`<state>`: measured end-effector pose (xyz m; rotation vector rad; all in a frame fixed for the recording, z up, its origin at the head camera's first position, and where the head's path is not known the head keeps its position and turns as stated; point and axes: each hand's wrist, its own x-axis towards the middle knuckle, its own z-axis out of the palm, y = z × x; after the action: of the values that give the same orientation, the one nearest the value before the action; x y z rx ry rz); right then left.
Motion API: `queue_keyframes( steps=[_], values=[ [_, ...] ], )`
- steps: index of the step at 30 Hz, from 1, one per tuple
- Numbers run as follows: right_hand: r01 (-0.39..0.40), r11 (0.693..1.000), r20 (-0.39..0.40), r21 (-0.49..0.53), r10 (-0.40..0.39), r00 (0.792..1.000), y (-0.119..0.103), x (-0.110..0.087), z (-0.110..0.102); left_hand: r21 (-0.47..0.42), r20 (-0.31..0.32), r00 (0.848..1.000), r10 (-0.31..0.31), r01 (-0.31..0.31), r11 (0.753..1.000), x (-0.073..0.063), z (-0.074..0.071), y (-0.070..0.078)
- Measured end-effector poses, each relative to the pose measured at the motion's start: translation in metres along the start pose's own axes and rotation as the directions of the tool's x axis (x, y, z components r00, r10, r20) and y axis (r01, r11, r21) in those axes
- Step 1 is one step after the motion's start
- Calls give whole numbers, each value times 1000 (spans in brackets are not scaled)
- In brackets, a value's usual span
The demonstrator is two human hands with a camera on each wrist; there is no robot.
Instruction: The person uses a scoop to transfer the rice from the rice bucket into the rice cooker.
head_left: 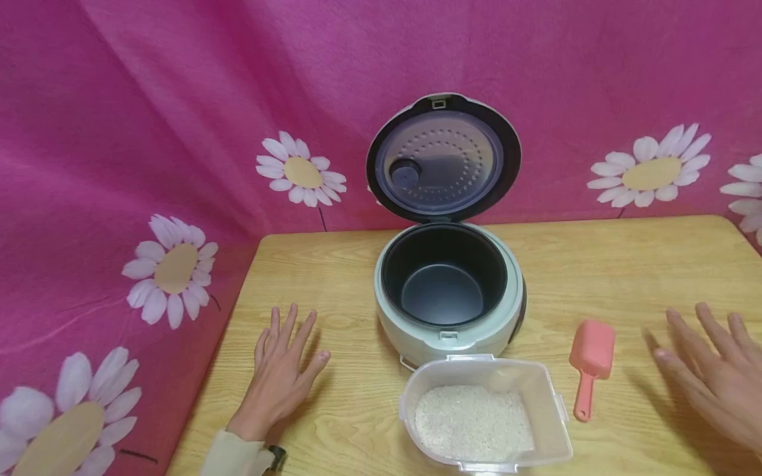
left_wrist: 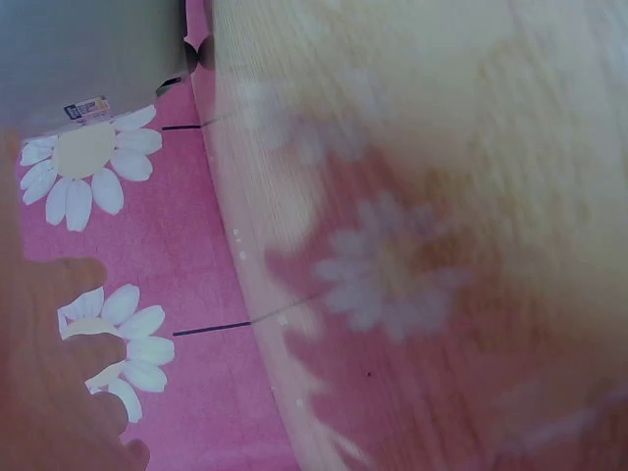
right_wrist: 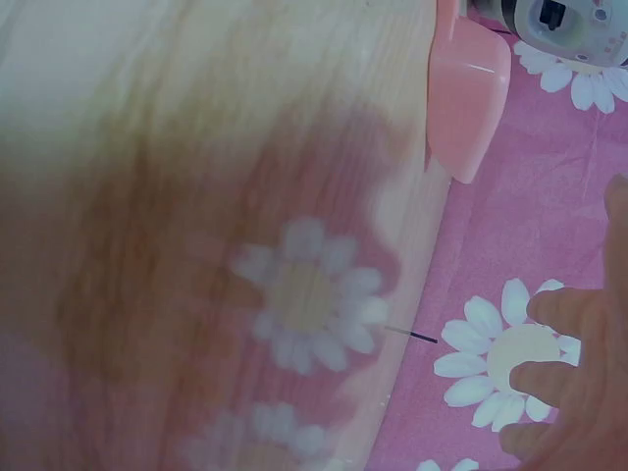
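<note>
My left hand [head_left: 281,377] hovers or rests over the left of the table, fingers spread, holding nothing. On the far right, my right hand [head_left: 717,380] is likewise spread, with no object in it. Between them stands a pale rice cooker [head_left: 395,330], its lid [head_left: 443,158] raised and its dark inner pot [head_left: 442,294] bare inside. In front of the cooker sits a clear plastic container [head_left: 548,416] partly filled with white rice [head_left: 473,423]. A pink scoop [head_left: 593,350] lies between the container and my right hand; the right wrist view shows the scoop [right_wrist: 469,93] too.
The wooden table [head_left: 625,264] has its left edge near my left hand. A magenta cloth [head_left: 333,66] with white daisies hangs behind the table and along its left side. The raised lid stands close to the cloth.
</note>
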<state>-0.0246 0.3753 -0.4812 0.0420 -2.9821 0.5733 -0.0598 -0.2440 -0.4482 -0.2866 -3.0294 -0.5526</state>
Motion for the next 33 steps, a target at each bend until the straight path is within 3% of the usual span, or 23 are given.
queue_keyframes(
  steps=[7,13,19,27,33],
  values=[
    [13,1000,45,-20,-12,999,-2,2,4,7,9,1000,3,-3,1000,3,-1,-1],
    [49,999,20,20,-49,999,-5,0,9,-13,11,1000,0,0,1000,6,-2,-2],
    [39,998,-3,59,-39,999,-13,1,8,-34,-21,1000,5,-5,999,16,-6,-2],
    [-30,1000,135,0,30,990,-35,4,7,-97,-47,999,21,-26,995,35,-8,8],
    [-93,994,296,-56,105,949,-53,2,4,-189,-117,992,38,-60,980,49,-6,24]
  ],
)
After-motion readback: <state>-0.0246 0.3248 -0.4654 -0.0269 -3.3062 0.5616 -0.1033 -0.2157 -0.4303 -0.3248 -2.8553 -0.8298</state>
